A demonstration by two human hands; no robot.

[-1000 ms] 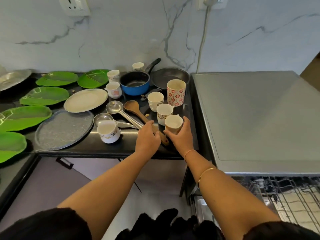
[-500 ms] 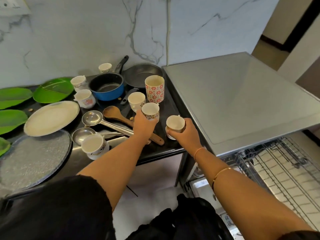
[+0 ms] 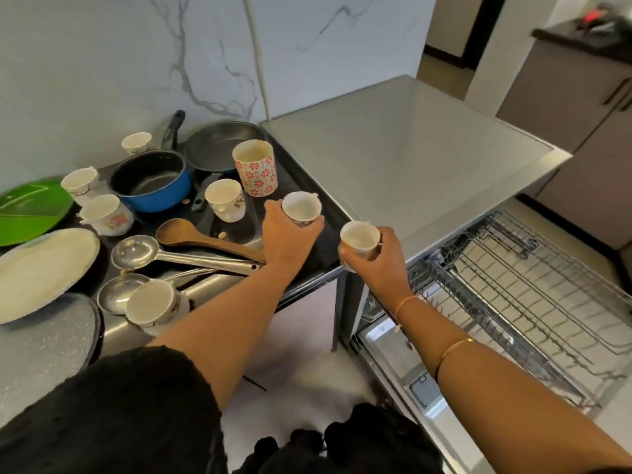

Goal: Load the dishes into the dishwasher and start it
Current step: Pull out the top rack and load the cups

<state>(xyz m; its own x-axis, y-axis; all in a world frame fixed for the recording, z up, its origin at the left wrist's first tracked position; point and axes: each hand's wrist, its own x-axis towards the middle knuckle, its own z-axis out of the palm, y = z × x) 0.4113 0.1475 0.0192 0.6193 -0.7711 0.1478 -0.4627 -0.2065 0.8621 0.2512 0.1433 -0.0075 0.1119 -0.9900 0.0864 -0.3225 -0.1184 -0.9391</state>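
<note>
Whereas half a second ago the left hand [image 3: 290,236] was only closing on a small white patterned cup [image 3: 301,207] standing by the long brown wooden spoon [image 3: 201,238], its fingers now curl round that cup from below. The cup sits further right, near the middle of the frame, apparently lifted off the black counter [image 3: 333,230]. The right hand [image 3: 383,260] has carried its own plain white cup [image 3: 359,237], wrapped in thumb and fingers, from the counter's edge to just right of centre, at the front corner of the grey steel-topped dishwasher [image 3: 410,159]. The view has swung right too, so more of the pulled-out wire rack [image 3: 513,295] shows at lower right. Both cups have their axes roughly upright, mouths up and open toward the camera. Left of them the counter carries a blue saucepan [image 3: 154,183], a dark frying pan [image 3: 219,145], a tall tumbler with red flowers [image 3: 255,169], a steel ladle [image 3: 136,251], a round cream plate [image 3: 44,271] and a green leaf-shaped plate [image 3: 30,210]. A white grey-veined marble wall [image 3: 102,63] fills the upper left, and grey cabinets [image 3: 564,97] stand at upper right.
</note>
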